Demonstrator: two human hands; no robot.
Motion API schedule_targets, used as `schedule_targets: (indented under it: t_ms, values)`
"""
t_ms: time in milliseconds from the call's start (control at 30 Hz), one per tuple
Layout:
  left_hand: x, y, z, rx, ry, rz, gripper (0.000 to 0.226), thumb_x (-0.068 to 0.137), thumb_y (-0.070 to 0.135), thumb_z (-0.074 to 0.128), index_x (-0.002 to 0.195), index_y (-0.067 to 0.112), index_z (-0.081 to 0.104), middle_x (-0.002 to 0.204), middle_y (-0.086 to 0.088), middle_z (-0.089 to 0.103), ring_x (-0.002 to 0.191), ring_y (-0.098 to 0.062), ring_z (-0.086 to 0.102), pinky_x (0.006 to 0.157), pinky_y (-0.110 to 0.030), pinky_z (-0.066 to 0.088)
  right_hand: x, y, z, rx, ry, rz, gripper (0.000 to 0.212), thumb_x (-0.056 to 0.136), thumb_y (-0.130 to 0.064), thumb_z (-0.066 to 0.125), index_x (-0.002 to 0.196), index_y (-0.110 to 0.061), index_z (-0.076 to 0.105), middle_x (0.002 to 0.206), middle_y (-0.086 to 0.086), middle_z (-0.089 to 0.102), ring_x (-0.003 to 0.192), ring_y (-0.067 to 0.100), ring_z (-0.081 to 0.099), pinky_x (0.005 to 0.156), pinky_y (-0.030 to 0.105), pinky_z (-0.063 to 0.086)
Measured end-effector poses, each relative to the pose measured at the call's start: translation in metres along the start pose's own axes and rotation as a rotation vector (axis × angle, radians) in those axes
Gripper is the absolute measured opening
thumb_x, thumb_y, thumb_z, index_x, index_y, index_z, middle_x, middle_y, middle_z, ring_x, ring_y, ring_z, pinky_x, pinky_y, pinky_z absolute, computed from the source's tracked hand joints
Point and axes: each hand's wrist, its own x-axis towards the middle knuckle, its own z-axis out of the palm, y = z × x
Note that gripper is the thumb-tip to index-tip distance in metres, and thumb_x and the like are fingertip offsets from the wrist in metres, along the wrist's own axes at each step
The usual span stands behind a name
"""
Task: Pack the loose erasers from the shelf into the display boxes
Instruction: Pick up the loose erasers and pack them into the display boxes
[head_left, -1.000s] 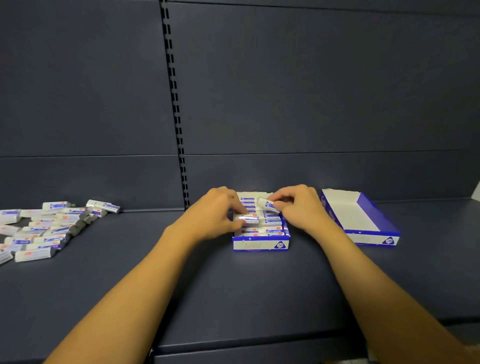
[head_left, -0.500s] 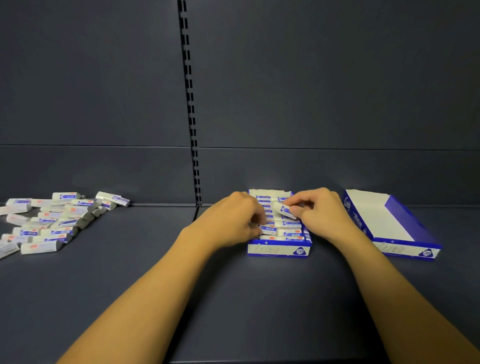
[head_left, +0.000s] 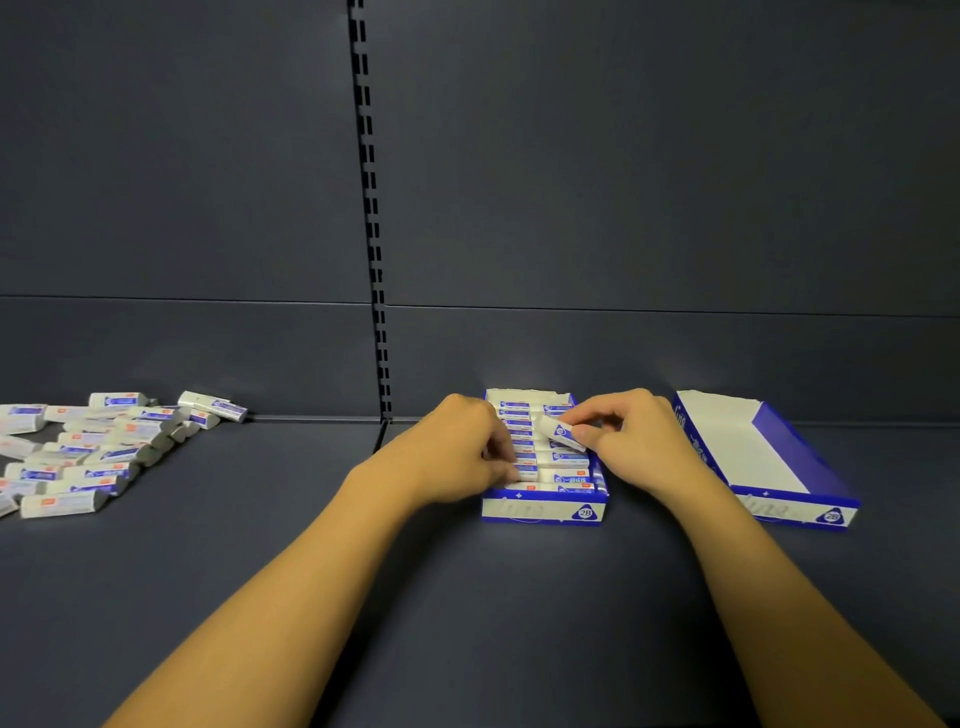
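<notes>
At mid-left, the loose eraser pile (head_left: 98, 449) awaits on the shelf (head_left: 291, 519); at centre the left hand (head_left: 465, 454) pinches an eraser in the nearly full display box (head_left: 543, 512). The right hand (head_left: 636, 441) pinches a tilted eraser (head_left: 561, 434) over the rows; forced in, it could jam or buckle neighbours, while the empty display box (head_left: 769, 457) waits at right.

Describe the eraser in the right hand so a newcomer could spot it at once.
Start at the nearly full display box in the middle of the dark shelf. Above its right column, the right hand pinches one eraser. Unlike the packed erasers lying flat in rows, it is lifted and tilted.
</notes>
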Motion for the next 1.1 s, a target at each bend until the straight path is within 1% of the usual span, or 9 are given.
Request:
schedule_targets:
  t_ms: [67,133,200,300,533,733,900,1000,1100]
  values:
    - [-0.002,-0.004,-0.004,-0.006,0.095,0.050,0.020,0.097,0.027,0.063,0.112,0.022,0.076,0.105,0.008,0.060,0.095,-0.005,0.054,0.085,-0.023,0.046,-0.001,0.000,-0.002,-0.003,-0.013,-0.004,0.020,0.093,-0.022,0.068,0.112,-0.023,0.073,0.117,-0.001,0.069,0.081,0.004,0.059,0.054,0.009,0.040]
    - [-0.004,-0.012,-0.007,0.015,0.218,0.066,0.024,0.099,0.019,0.057,0.114,0.021,0.075,0.108,0.005,0.060,0.098,-0.009,0.056,0.084,-0.021,0.042,-0.002,-0.001,-0.005,0.007,-0.026,-0.004,0.018,0.092,-0.022,0.069,0.110,-0.024,0.073,0.116,-0.002,0.070,0.083,0.004,0.059,0.055,0.011,0.042]
    - [-0.007,-0.020,-0.007,0.048,0.270,0.044,0.028,0.098,0.014,0.054,0.117,0.020,0.073,0.111,0.004,0.060,0.103,-0.012,0.057,0.086,-0.023,0.045,-0.004,-0.002,-0.008,0.003,-0.041,-0.005,0.016,0.092,-0.022,0.069,0.107,-0.025,0.074,0.114,-0.004,0.070,0.087,0.004,0.061,0.057,0.014,0.045]
    - [-0.012,-0.028,-0.006,0.098,0.241,0.004,0.032,0.098,0.014,0.052,0.122,0.022,0.071,0.114,0.002,0.059,0.109,-0.015,0.055,0.092,-0.031,0.050,-0.004,-0.004,-0.015,-0.030,-0.061,-0.011,0.013,0.092,-0.021,0.069,0.099,-0.028,0.076,0.109,-0.007,0.073,0.093,0.006,0.063,0.063,0.017,0.049]
    - [-0.014,-0.025,-0.008,0.103,0.256,-0.003,0.033,0.097,0.017,0.052,0.126,0.023,0.067,0.117,0.003,0.059,0.111,-0.013,0.055,0.092,-0.030,0.051,-0.004,-0.012,-0.020,-0.153,-0.184,-0.015,0.011,0.092,-0.021,0.069,0.097,-0.029,0.074,0.111,-0.007,0.069,0.086,0.002,0.060,0.058,0.015,0.044]
    - [-0.015,-0.024,-0.008,0.091,0.270,0.005,0.032,0.097,0.017,0.053,0.126,0.021,0.067,0.117,0.004,0.059,0.111,-0.013,0.055,0.092,-0.029,0.051,-0.003,-0.018,-0.018,-0.224,-0.281,0.010,0.018,0.090,-0.021,0.072,0.108,-0.022,0.074,0.118,-0.003,0.068,0.097,0.008,0.059,0.062,0.016,0.049]
    - [-0.014,-0.025,-0.007,0.096,0.282,0.008,0.033,0.096,0.016,0.053,0.126,0.021,0.066,0.117,0.003,0.060,0.111,-0.013,0.056,0.092,-0.030,0.051,0.003,-0.018,-0.017,-0.215,-0.307,0.023,0.011,0.086,-0.015,0.076,0.092,-0.025,0.075,0.099,-0.006,0.070,0.094,0.010,0.065,0.070,0.023,0.057]
    - [-0.014,-0.026,-0.007,0.093,0.283,0.004,0.033,0.097,0.017,0.053,0.127,0.021,0.066,0.118,0.004,0.059,0.111,-0.012,0.055,0.092,-0.029,0.051,0.005,-0.019,-0.018,-0.217,-0.331,0.013,0.010,0.086,-0.015,0.076,0.093,-0.022,0.075,0.093,-0.009,0.069,0.097,0.012,0.066,0.072,0.024,0.058]
    - [-0.014,-0.026,-0.007,0.097,0.285,0.009,0.033,0.097,0.016,0.053,0.127,0.021,0.066,0.118,0.003,0.060,0.111,-0.013,0.055,0.092,-0.027,0.050,0.009,-0.020,-0.021,-0.210,-0.337,0.008,0.011,0.084,-0.013,0.078,0.086,-0.024,0.075,0.083,-0.011,0.070,0.091,0.009,0.068,0.078,0.029,0.060]
